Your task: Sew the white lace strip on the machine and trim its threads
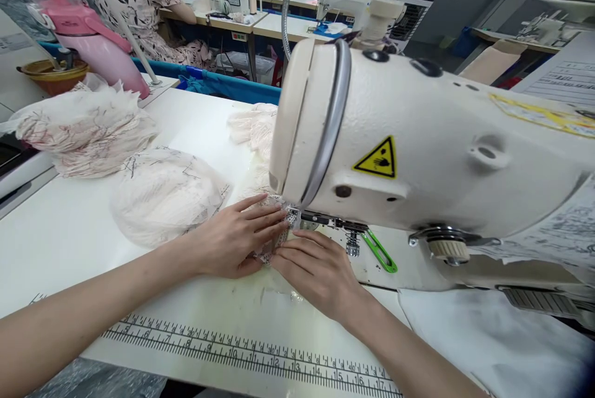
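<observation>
My left hand [235, 238] lies flat on a small piece of white lace fabric [279, 235], fingers stretched toward the needle area of the white sewing machine [418, 131]. My right hand [316, 271] presses flat on the same piece just in front of the presser foot [302, 219], its fingertips touching those of my left hand. The machine head hides the needle itself. More lace trails out behind the machine [251, 128].
Two heaps of pale lace pieces [162, 196] [83, 131] lie on the white table to the left. A ruler scale [242, 351] runs along the front edge. A pink bottle [93, 38] stands at the back left. Another person sits at a far machine [149, 1].
</observation>
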The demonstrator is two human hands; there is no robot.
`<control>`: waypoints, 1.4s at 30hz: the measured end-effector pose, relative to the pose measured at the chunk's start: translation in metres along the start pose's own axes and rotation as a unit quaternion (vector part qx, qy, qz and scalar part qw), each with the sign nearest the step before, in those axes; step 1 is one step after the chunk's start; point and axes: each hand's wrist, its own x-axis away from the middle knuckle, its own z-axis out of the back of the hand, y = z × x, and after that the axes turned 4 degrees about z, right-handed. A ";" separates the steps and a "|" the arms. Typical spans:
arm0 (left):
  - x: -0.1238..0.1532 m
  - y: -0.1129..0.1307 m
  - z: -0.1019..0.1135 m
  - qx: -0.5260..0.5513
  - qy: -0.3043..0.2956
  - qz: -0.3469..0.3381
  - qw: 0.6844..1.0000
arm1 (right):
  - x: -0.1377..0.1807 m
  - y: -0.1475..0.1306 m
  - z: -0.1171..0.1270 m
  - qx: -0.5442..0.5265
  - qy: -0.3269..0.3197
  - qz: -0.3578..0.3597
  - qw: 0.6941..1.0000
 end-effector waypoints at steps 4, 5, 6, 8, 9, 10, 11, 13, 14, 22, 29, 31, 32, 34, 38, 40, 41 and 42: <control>0.000 0.002 -0.003 -0.010 0.006 0.007 1.000 | 0.005 0.001 0.000 0.010 -0.006 -0.015 1.000; 0.000 0.003 -0.004 -0.012 0.008 0.006 1.000 | 0.006 0.001 0.000 0.013 -0.011 -0.019 1.000; 0.000 0.004 -0.005 -0.013 0.010 0.007 1.000 | 0.007 0.001 0.000 0.016 -0.017 -0.021 0.999; -0.001 0.005 -0.008 -0.017 0.011 0.011 1.000 | 0.009 0.002 0.002 0.021 -0.027 -0.029 0.999; -0.001 0.006 -0.009 -0.020 0.012 0.015 1.000 | 0.010 0.002 0.002 0.022 -0.030 -0.035 0.999; -0.001 0.007 -0.009 -0.025 0.013 0.017 0.999 | 0.010 0.002 0.003 0.023 -0.028 -0.041 0.998; -0.001 0.008 -0.010 -0.029 0.014 0.020 0.999 | 0.010 0.002 0.004 0.023 -0.024 -0.047 0.998; -0.001 0.010 -0.010 -0.036 0.018 0.021 0.999 | 0.010 0.002 0.005 0.026 -0.020 -0.057 0.998; -0.001 0.011 -0.010 -0.039 0.021 0.022 0.999 | 0.010 0.003 0.006 0.029 -0.023 -0.059 0.998; -0.002 0.015 -0.012 -0.045 0.034 0.036 0.998 | 0.011 0.010 0.014 0.038 -0.066 -0.064 0.995; -0.002 0.016 -0.011 -0.051 0.026 0.034 0.998 | 0.017 0.014 0.017 0.099 -0.063 -0.093 0.989; -0.002 0.016 -0.011 -0.046 0.027 0.036 0.998 | 0.019 0.016 0.016 0.106 -0.063 -0.103 0.987; -0.002 0.016 -0.011 -0.043 0.028 0.037 0.998 | 0.019 0.017 0.016 0.107 -0.063 -0.105 0.987; -0.002 0.015 -0.011 -0.040 0.028 0.038 0.998 | 0.020 0.018 0.016 0.107 -0.065 -0.104 0.987; -0.002 0.016 -0.012 -0.044 0.054 0.025 0.997 | 0.020 0.019 0.017 0.107 -0.063 -0.102 0.987; -0.003 0.017 -0.013 -0.041 0.093 -0.001 0.995 | 0.018 0.019 0.018 0.098 -0.057 -0.100 0.988; -0.003 0.018 -0.013 -0.040 0.110 -0.015 0.993 | 0.017 0.019 0.018 0.091 -0.054 -0.098 0.990; -0.004 0.018 -0.013 -0.041 0.121 -0.028 0.991 | 0.016 0.018 0.018 0.081 -0.050 -0.097 0.991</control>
